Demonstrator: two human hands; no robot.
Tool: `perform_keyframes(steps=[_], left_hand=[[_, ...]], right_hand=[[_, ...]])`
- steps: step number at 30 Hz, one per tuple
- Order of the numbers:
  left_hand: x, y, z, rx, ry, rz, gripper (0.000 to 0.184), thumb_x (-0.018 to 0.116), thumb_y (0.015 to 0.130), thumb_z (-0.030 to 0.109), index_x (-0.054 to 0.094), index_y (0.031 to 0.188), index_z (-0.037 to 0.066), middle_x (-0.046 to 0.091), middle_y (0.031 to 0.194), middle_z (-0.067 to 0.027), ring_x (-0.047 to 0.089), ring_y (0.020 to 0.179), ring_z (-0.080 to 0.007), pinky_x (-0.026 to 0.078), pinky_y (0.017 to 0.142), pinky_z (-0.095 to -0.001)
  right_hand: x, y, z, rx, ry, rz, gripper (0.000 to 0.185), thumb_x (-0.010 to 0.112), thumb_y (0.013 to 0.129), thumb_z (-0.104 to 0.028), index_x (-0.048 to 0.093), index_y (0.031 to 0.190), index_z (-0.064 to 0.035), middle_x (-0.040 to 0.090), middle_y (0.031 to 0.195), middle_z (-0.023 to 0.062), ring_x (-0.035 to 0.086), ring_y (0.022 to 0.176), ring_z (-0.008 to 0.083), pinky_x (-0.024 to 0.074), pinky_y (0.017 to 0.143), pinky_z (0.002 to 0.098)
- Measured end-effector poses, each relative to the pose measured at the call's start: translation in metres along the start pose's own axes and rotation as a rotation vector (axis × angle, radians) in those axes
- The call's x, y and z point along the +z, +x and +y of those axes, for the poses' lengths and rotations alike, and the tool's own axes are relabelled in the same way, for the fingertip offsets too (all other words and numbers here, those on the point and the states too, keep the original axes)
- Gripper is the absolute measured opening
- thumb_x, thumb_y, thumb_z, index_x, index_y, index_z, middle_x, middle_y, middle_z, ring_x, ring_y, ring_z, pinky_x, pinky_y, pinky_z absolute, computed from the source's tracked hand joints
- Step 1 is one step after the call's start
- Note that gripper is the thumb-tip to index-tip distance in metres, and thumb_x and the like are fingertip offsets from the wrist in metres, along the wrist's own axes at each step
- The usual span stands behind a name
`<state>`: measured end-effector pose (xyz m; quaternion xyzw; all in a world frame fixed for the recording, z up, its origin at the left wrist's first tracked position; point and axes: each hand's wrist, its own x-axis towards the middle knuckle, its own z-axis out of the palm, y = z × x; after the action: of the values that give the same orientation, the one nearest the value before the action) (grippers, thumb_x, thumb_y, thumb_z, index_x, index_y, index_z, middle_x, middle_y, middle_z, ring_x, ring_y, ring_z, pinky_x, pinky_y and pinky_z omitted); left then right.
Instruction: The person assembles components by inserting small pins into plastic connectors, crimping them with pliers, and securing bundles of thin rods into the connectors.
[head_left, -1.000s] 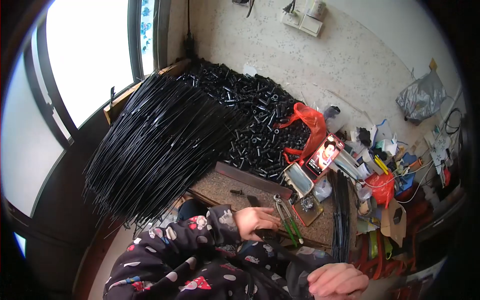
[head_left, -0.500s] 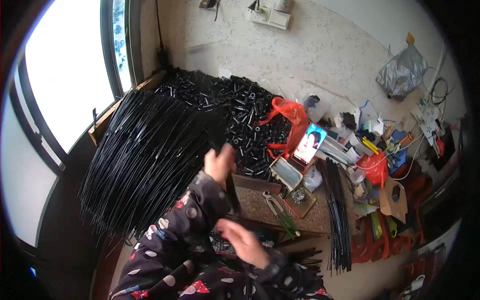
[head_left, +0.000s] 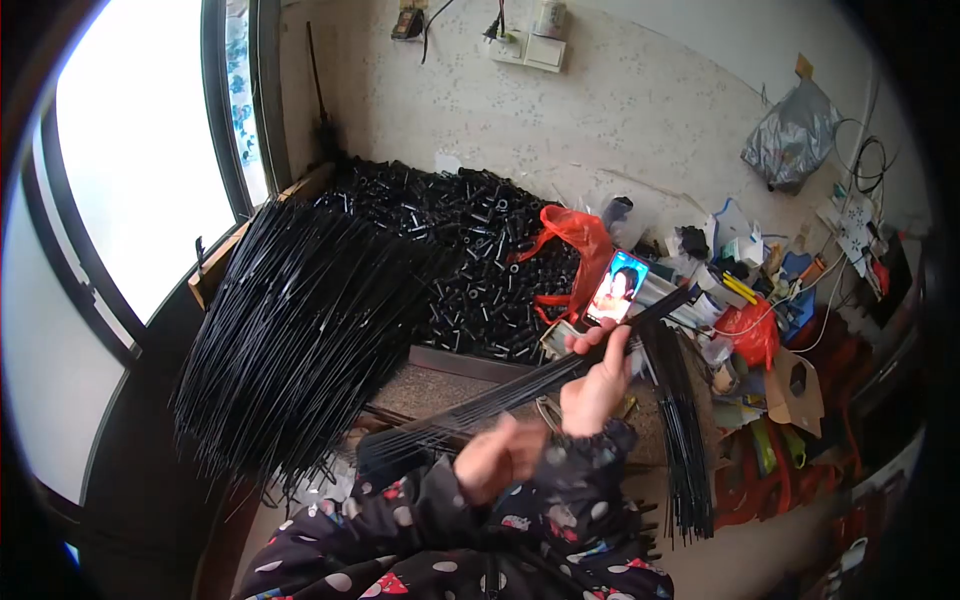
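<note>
My right hand (head_left: 594,390) is closed around a bundle of thin black rods (head_left: 500,394). The bundle slants from near my lap at lower left up to the right, passing in front of the phone's lower end. My left hand (head_left: 500,460), smeared by motion, is just below the lower part of the bundle; its grip does not show. A large sheaf of similar black rods (head_left: 290,320) stands to the left. Another bundle of black rods (head_left: 682,450) lies over the table's right front edge, beside my right hand.
Short black tubes (head_left: 470,250) are heaped against the wall. A lit phone (head_left: 617,287) leans by a red plastic bag (head_left: 580,235). Clutter, including a second red bag (head_left: 745,335) and a cardboard piece (head_left: 795,390), crowds the right. The window (head_left: 135,130) is at left.
My left hand has come down and right from beside the tall sheaf. My right hand has moved up and right and now grips the slanting rods. The view has shifted slightly.
</note>
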<state>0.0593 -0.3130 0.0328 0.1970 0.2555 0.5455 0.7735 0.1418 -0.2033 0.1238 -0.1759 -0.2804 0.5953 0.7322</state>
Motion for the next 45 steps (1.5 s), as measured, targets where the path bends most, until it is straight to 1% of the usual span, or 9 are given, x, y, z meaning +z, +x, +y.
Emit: perform_keyframes(steps=[5,8,12,16,21,28,34,38,45], left_hand=[[0.045,-0.048,0.08,0.769,1.023,-0.16,0.018,0.059,0.081,0.009,0.062,0.094,-0.003,0.065,0.084,-0.0098,0.061,0.079,-0.0153,0.046,0.073,-0.0282],[0.049,-0.034,0.111,1.103,1.132,-0.037,0.031,0.06,0.081,0.017,0.057,0.103,-0.004,0.062,0.094,-0.0146,0.06,0.088,-0.0194,0.046,0.078,-0.0299],[0.02,0.007,0.105,0.53,1.17,0.012,0.016,0.052,0.087,0.01,0.058,0.093,-0.004,0.064,0.089,-0.0105,0.059,0.079,-0.0127,0.042,0.086,-0.0273],[0.034,-0.015,0.098,0.667,1.185,-0.06,0.016,0.051,0.088,0.01,0.06,0.083,-0.003,0.064,0.075,-0.0081,0.059,0.062,-0.0137,0.048,0.071,-0.0293],[0.022,0.038,0.142,0.254,0.887,-1.252,0.07,0.053,0.081,0.052,0.047,0.12,-0.006,0.053,0.117,-0.0183,0.048,0.112,-0.0281,0.034,0.095,-0.0381],[-0.082,0.209,0.23,0.477,1.528,0.559,0.033,0.069,0.074,0.017,0.061,0.103,0.005,0.061,0.103,-0.0119,0.059,0.094,-0.0197,0.048,0.08,-0.0302],[-0.143,0.306,0.271,0.76,2.059,1.064,0.066,0.062,0.066,0.015,0.041,0.127,0.031,0.031,0.13,-0.023,0.045,0.107,-0.0431,0.043,0.087,-0.0457],[-0.156,0.321,0.303,0.213,2.018,0.892,0.073,0.064,0.064,0.019,0.035,0.129,0.035,0.05,0.117,-0.0192,0.053,0.102,-0.0403,0.045,0.084,-0.0452],[-0.131,0.307,0.299,0.653,1.791,0.231,0.036,0.061,0.077,0.013,0.053,0.112,0.007,0.063,0.088,-0.0144,0.063,0.081,-0.0213,0.049,0.07,-0.0315]], right_hand=[[-0.027,-0.04,-0.003,0.021,-0.235,-0.428,0.023,0.041,0.093,-0.022,0.049,0.091,-0.0003,0.049,0.062,0.0042,0.05,0.054,0.0148,0.0484,0.059,0.0339],[-0.066,-0.066,0.028,0.199,-0.429,-0.576,0.018,0.041,0.092,-0.012,0.051,0.094,0.0024,0.054,0.068,0.0066,0.054,0.062,0.0149,0.0489,0.067,0.0324],[-0.107,-0.083,0.059,0.479,-0.557,-0.704,0.022,0.042,0.092,-0.012,0.051,0.104,0.0033,0.059,0.081,0.0097,0.057,0.071,0.0145,0.047,0.072,0.0271],[-0.095,-0.074,0.055,0.427,-0.386,-0.591,0.024,0.043,0.091,-0.011,0.05,0.111,0.0025,0.06,0.086,0.0098,0.059,0.077,0.0148,0.0469,0.073,0.0266],[-0.127,-0.076,0.08,0.583,-0.335,-0.256,0.017,0.045,0.091,-0.012,0.052,0.099,0.0021,0.061,0.088,0.0119,0.059,0.073,0.0158,0.0477,0.068,0.0268],[-0.133,-0.062,0.084,0.518,-0.416,-0.049,0.015,0.045,0.092,-0.016,0.048,0.098,-0.003,0.06,0.081,0.0124,0.061,0.066,0.0228,0.0488,0.058,0.0322],[-0.166,-0.054,0.102,0.305,-0.582,-0.058,0.016,0.047,0.092,-0.017,0.053,0.095,-0.0027,0.06,0.082,0.0085,0.059,0.068,0.0174,0.048,0.061,0.0288],[-0.161,-0.051,0.098,0.298,-0.562,-0.062,0.015,0.048,0.092,-0.016,0.053,0.095,-0.0027,0.06,0.079,0.0068,0.057,0.068,0.0145,0.0483,0.063,0.0275],[-0.139,-0.052,0.088,0.39,-0.438,0.001,0.015,0.047,0.092,-0.015,0.053,0.095,-0.0018,0.06,0.079,0.0083,0.058,0.067,0.0176,0.0486,0.06,0.0289]])
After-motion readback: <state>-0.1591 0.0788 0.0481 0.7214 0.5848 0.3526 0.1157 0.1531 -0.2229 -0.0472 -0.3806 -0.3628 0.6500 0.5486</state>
